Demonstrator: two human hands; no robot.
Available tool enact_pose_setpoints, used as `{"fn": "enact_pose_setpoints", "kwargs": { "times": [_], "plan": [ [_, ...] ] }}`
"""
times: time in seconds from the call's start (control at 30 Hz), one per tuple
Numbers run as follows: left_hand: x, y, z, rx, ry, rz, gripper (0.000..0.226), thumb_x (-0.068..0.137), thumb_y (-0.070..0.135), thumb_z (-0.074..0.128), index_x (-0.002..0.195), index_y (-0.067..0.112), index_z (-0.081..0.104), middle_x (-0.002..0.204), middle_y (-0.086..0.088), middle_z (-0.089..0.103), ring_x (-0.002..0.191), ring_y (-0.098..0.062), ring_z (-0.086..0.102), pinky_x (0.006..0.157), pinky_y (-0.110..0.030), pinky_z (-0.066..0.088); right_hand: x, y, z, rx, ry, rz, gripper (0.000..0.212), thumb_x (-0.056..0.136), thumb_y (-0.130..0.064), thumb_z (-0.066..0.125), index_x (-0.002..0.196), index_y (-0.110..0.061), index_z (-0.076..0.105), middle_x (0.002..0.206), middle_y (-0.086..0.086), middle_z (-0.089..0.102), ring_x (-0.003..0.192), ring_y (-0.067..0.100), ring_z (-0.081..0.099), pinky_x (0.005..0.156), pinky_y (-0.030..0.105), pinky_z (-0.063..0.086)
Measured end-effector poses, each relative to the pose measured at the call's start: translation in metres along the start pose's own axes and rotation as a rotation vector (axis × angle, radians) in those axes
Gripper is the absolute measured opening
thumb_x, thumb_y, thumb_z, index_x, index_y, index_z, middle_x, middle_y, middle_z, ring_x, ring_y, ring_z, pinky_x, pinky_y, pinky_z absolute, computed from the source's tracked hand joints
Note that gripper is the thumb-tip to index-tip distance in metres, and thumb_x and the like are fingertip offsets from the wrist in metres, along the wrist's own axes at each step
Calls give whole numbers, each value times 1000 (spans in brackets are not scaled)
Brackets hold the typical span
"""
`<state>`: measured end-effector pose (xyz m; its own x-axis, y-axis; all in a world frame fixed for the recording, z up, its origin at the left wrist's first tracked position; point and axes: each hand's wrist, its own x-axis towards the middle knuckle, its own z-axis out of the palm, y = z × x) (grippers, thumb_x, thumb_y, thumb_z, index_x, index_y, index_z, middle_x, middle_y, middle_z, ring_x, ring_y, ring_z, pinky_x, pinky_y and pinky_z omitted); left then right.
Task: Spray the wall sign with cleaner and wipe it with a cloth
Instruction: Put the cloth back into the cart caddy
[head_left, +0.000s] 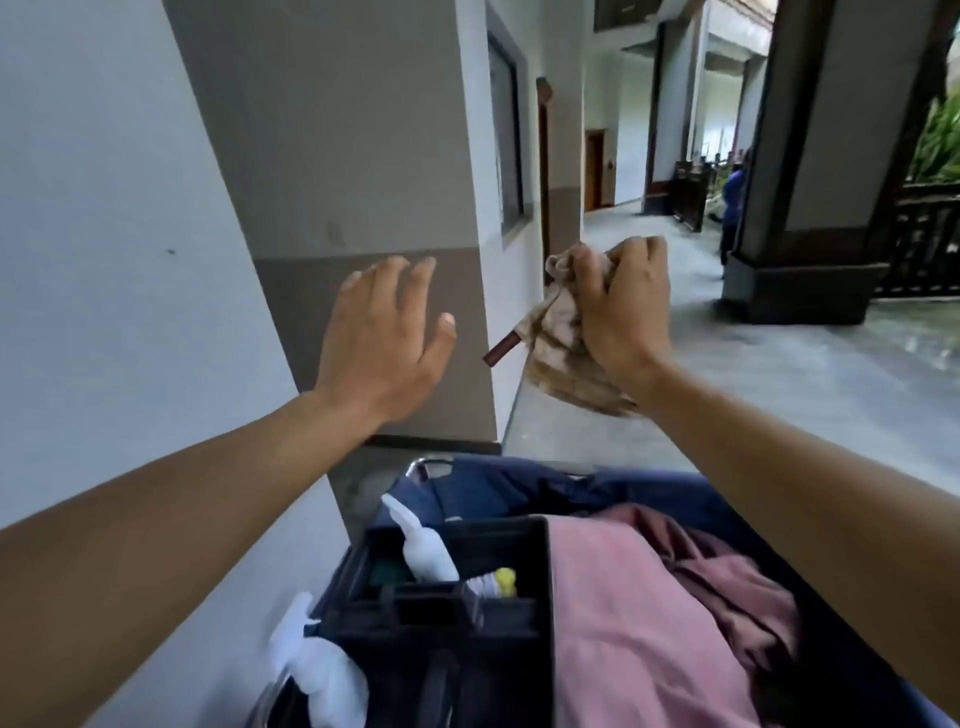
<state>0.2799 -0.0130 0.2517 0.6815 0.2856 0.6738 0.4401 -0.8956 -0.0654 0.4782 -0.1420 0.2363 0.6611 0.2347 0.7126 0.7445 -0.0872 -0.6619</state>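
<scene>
Cart (519, 483) near; right hand (623, 312) grips cloth (556, 358).

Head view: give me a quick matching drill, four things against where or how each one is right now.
Things:
1. cloth
2. left hand
3. spray bottle
4. pink fabric

States:
A. standing in the black caddy
B. bunched in the right hand
C. heaped on the cart beside the caddy
D. open, holding nothing, fingers spread

Pairs: 1-B, 2-D, 3-A, 4-C
</scene>
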Motion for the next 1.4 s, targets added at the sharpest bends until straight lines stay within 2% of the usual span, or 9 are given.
{"fn": "enact_pose_setpoints", "kwargs": {
  "times": [0.07, 0.13, 0.23, 0.3, 0.4, 0.6, 0.77, 0.97, 1.4],
  "plan": [
    [-13, 15, 42, -19, -56, 23, 62, 99, 43, 33, 148, 5, 42, 142, -22, 52, 133, -37, 48, 117, -56, 32, -26, 39, -1, -32, -12, 37, 22, 102, -36, 47, 91, -16, 44, 104, 1, 39, 85, -19, 38, 73, -4, 27],
    [-28, 26, 77, -16, -135, 54, 62, 99, 43, 32, 148, 5, 41, 143, -23, 50, 135, -37, 46, 119, -55, 28, -54, 75, 1, -68, -33, 85, 22, 101, -33, 49, 91, -15, 44, 103, 3, 40, 78, -1, 35, 74, 3, 28],
    [-45, 34, 112, -27, -199, 83, 62, 98, 41, 33, 146, 3, 43, 141, -24, 51, 134, -39, 46, 119, -56, 27, -87, 112, 9, -86, -90, 174, 22, 101, -32, 49, 90, -13, 45, 104, 5, 42, 75, 6, 34, 72, 9, 29],
    [-52, 34, 125, -28, -222, 70, 61, 98, 40, 34, 146, 3, 43, 140, -24, 51, 134, -39, 46, 118, -56, 28, -105, 122, 17, -65, -126, 205, 22, 101, -32, 49, 90, -13, 46, 104, 3, 41, 80, -6, 42, 70, 3, 32],
    [-59, 22, 138, -16, -236, 19, 59, 100, 39, 35, 147, 3, 43, 141, -25, 51, 133, -39, 47, 118, -55, 28, -129, 122, 39, -22, -183, 202, 20, 101, -31, 50, 92, -14, 46, 103, 2, 41, 83, -14, 42, 71, 2, 33],
    [-93, -29, 141, 19, -260, -106, 57, 101, 36, 38, 143, -1, 49, 137, -27, 55, 129, -42, 50, 114, -57, 33, -187, 96, 111, 31, -303, 153, 20, 102, -32, 54, 94, -14, 46, 109, 0, 41, 91, 14, 47, 88, 25, 40],
    [-132, -74, 135, 37, -272, -255, 61, 98, 40, 34, 142, 1, 51, 135, -24, 57, 124, -41, 52, 111, -55, 37, -233, 73, 166, 40, -325, 187, 21, 103, -35, 52, 92, -18, 45, 108, -3, 38, 91, 9, 44, 90, 28, 43],
    [-177, -106, 133, 75, -328, -335, 63, 99, 41, 30, 141, 0, 51, 136, -26, 55, 123, -43, 52, 110, -56, 38, -293, 70, 222, -231, -451, 230, 39, 101, -40, 48, 96, -2, 57, 108, 14, 51, 95, 30, 51, 89, 44, 45],
    [-205, -126, 150, 74, -373, -363, 62, 99, 40, 30, 141, -1, 52, 135, -26, 56, 120, -43, 53, 108, -54, 37, -320, 90, 282, -613, -714, 178, 53, 101, -57, 37, 106, -7, 56, 108, 12, 60, 101, 33, 56, 90, 44, 36]
  ]
}}
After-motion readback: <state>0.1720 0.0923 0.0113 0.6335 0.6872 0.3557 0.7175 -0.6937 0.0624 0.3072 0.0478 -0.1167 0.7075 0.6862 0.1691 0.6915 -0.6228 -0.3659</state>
